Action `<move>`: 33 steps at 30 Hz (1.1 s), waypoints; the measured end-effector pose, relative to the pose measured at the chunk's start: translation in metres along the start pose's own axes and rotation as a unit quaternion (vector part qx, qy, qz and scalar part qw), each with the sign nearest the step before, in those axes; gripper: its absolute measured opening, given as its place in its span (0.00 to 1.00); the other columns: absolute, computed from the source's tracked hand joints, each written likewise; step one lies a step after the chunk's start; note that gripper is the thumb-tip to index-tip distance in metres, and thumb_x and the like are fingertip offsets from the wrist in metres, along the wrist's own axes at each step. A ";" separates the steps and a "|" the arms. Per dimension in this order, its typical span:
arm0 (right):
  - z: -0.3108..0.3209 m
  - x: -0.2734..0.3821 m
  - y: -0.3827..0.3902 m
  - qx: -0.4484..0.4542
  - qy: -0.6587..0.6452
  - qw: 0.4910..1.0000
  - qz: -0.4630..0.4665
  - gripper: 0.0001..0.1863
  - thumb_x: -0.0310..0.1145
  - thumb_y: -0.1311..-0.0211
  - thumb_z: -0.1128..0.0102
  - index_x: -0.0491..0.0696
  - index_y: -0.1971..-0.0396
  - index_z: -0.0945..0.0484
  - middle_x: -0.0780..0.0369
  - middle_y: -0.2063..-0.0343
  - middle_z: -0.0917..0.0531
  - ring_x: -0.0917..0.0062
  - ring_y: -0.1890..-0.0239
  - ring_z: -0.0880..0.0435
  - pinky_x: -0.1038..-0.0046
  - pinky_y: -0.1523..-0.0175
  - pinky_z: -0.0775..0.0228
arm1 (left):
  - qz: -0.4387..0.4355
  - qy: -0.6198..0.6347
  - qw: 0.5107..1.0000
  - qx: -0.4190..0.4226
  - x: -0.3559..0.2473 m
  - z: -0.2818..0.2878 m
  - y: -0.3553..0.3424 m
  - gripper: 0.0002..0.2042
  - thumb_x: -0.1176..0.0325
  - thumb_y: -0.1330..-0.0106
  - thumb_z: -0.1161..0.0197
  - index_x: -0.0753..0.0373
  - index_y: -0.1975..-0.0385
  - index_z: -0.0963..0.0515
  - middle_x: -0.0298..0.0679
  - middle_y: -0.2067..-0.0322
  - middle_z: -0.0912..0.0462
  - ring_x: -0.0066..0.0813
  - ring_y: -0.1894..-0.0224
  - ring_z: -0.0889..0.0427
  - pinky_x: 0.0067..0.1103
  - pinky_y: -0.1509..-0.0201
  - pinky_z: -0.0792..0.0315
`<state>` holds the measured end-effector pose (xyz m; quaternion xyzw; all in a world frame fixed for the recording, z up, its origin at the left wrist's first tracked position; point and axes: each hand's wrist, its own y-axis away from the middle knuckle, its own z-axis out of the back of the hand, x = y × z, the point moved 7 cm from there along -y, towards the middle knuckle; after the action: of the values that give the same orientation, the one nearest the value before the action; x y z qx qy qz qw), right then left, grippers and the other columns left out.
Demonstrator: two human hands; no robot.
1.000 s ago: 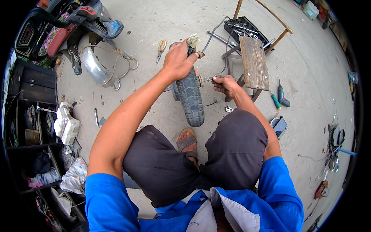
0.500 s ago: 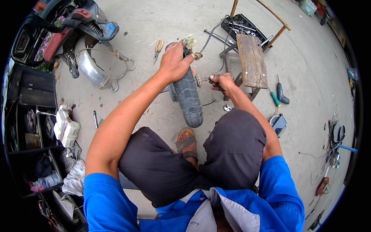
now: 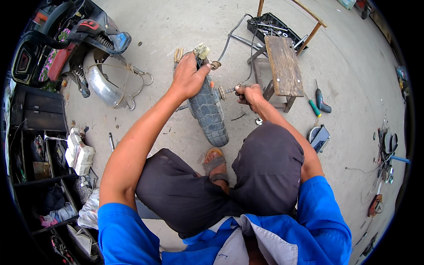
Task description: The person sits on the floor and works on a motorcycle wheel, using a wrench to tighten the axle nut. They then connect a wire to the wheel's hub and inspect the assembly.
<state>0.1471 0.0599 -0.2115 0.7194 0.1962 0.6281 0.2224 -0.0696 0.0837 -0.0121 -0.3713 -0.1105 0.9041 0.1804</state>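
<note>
A black-tired wheel (image 3: 210,117) stands tilted on the ground in front of my knees. My left hand (image 3: 187,79) is closed over its upper part, thumb on the right side. Yellowish, crumpled-looking material (image 3: 202,50) and a brownish round part (image 3: 215,65) show just beyond that hand. On the wheel's right side, a hub end (image 3: 221,92) sticks out with a thin metal rod (image 3: 229,91). My right hand (image 3: 250,96) pinches the rod's outer end. A dark cable (image 3: 230,37) loops from near the brownish part round to my right hand.
A wooden stool (image 3: 285,66) and a black toolbox (image 3: 274,27) stand at right. Pliers (image 3: 177,54) lie behind the wheel. A screwdriver (image 3: 314,108) and a drill-like tool (image 3: 322,101) lie farther right. Left are a partly dismantled vehicle (image 3: 104,81) and dark shelves (image 3: 42,176).
Both hands keep their grips while the whole view shifts slightly. The wheel and hands sit a little farther left, and the pliers are now partly covered.
</note>
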 end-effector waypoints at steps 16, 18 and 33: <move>-0.007 0.000 -0.007 0.030 0.041 0.999 -0.008 0.06 0.30 0.35 0.35 0.42 0.65 0.19 0.65 0.72 0.19 0.81 0.73 0.23 0.73 0.65 0.18 | 0.026 0.004 0.999 0.021 -0.002 0.007 -0.002 0.19 0.61 0.39 0.38 0.67 0.55 0.27 0.53 0.58 0.19 0.55 0.49 0.24 0.41 0.43 0.32; -0.006 0.003 -0.005 0.022 0.054 0.998 -0.006 0.06 0.30 0.35 0.35 0.42 0.66 0.19 0.66 0.73 0.20 0.81 0.74 0.24 0.73 0.66 0.17 | 0.029 0.002 0.999 0.024 -0.003 0.004 -0.003 0.20 0.61 0.39 0.39 0.68 0.53 0.27 0.54 0.58 0.19 0.55 0.49 0.24 0.41 0.42 0.33; -0.031 0.008 0.010 0.024 0.087 0.996 0.025 0.08 0.30 0.37 0.32 0.40 0.69 0.17 0.64 0.74 0.19 0.79 0.75 0.22 0.75 0.71 0.19 | 0.027 -0.035 0.993 -0.109 0.027 0.038 0.045 0.26 0.58 0.38 0.36 0.69 0.45 0.28 0.56 0.47 0.27 0.53 0.39 0.33 0.38 0.34 0.39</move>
<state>0.1175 0.0582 -0.1956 0.6715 0.2117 0.6892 0.1713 -0.1251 0.0509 -0.0177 -0.3594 -0.2048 0.9037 0.1102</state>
